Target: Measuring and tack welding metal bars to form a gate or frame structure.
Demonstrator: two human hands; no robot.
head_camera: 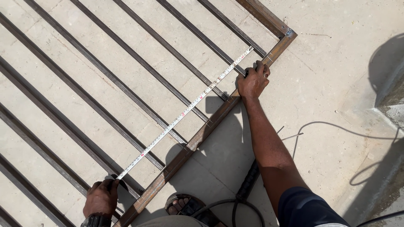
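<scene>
A rusty steel gate frame [212, 122] with several parallel dark bars [105, 71] lies flat on the concrete floor. A white measuring tape [185, 111] stretches diagonally across the bars, parallel to the frame's near rail. My left hand [101, 198] at the bottom left pins the tape's near end against a bar. My right hand [252, 80] rests on the frame rail near the corner, fingers curled over the rail beside the tape's far end.
A black cable [336, 126] loops over the concrete on the right. A dark-handled tool [248, 181] lies by my sandalled foot [185, 207]. A thin metal rod [290, 136] lies on the floor. A raised concrete ledge [389, 105] is at the right edge.
</scene>
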